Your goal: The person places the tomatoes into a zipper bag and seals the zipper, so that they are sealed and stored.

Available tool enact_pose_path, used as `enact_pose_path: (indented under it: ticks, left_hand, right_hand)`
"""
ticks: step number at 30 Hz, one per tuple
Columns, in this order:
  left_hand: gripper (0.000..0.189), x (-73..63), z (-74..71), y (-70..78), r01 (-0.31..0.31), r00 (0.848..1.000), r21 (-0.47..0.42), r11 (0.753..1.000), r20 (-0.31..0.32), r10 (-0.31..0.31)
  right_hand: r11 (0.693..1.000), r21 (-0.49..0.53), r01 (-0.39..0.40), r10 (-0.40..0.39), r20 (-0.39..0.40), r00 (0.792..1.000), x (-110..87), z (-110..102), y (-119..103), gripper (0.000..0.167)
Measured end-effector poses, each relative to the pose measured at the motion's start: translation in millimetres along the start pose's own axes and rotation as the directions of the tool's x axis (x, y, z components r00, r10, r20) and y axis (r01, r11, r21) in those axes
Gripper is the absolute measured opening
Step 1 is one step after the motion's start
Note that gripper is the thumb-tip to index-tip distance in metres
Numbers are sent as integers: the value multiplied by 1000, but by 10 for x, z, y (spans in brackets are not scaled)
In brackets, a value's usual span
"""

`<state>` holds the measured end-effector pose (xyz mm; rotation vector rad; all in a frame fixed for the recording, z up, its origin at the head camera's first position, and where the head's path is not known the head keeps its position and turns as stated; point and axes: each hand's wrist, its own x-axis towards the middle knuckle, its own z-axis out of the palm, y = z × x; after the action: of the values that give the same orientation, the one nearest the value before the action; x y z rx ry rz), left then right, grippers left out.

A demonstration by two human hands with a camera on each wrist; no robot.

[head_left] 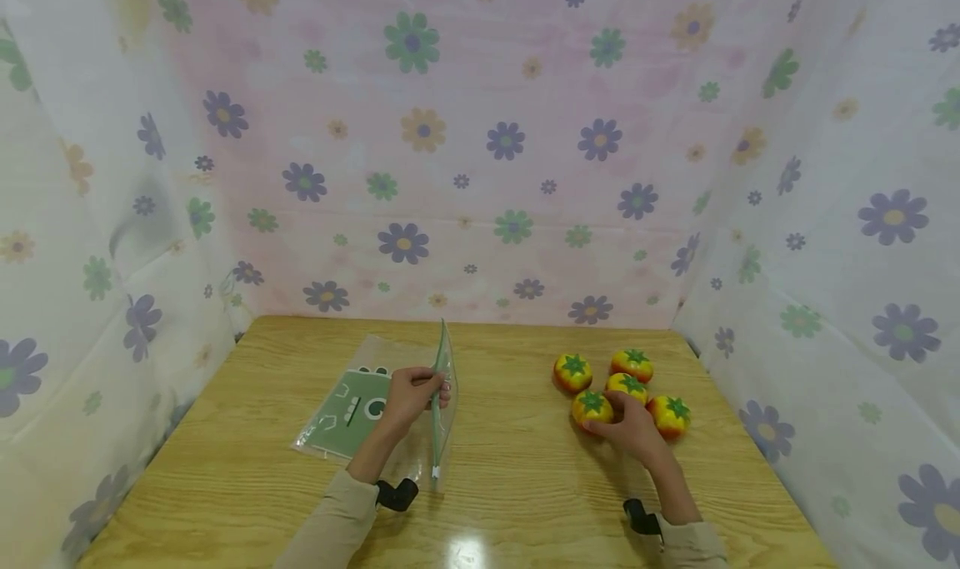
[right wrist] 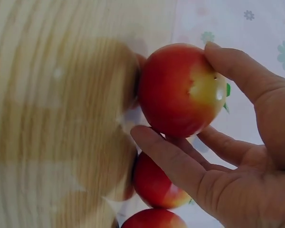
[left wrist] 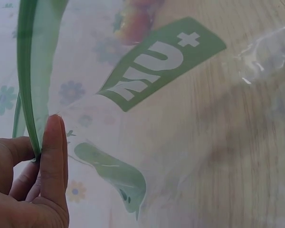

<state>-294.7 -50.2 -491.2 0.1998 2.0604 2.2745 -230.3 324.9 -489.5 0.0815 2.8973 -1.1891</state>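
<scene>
My left hand (head_left: 407, 401) pinches the green zip edge of a clear zip bag (head_left: 337, 419), holding that edge up off the table. The bag's green printed part lies flat to the left, and a white slider (head_left: 436, 472) shows at the near end of the zip. In the left wrist view, the thumb and fingers (left wrist: 52, 156) meet at the green strip. To the right, my right hand (head_left: 636, 429) holds a red and yellow toy tomato (right wrist: 175, 90) with a green star-shaped leaf top, thumb on one side and fingers on the other.
Several more toy tomatoes (head_left: 573, 372) stand close around the held one, at the table's right. The wooden table (head_left: 510, 469) ends at a flowered cloth (head_left: 480, 244) at the back and sides. Black wrist mounts (head_left: 397, 495) sit on both wrists.
</scene>
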Motion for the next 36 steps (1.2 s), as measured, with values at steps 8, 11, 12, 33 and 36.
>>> enact_pose_path:
  ticks: [8,11,12,33,36]
  left_hand:
    - [22,-16,-11,-3,-14,1000,13,1000,12,14]
    - [22,-18,-16,-10,-16,1000,13,1000,14,16]
    - [22,-17,-17,-13,-19,1000,17,1000,16,19]
    - [20,-14,29,-40,-27,1000,26,999,13,26]
    - [21,-22,39,-26,-32,999,24,999,14,31]
  right_hand:
    - [998,59,23,-21,-35,999,22,114,-17,70]
    - [992,119,30,-26,-33,999,21,145,-62,67]
    - [989,141,37,-33,-32,999,19,151,-81,68]
    - [800,536,271,-130,-285,950,-37,612,-602,64]
    - [761,568,315,-170,-295,940,-37,699,-687,63]
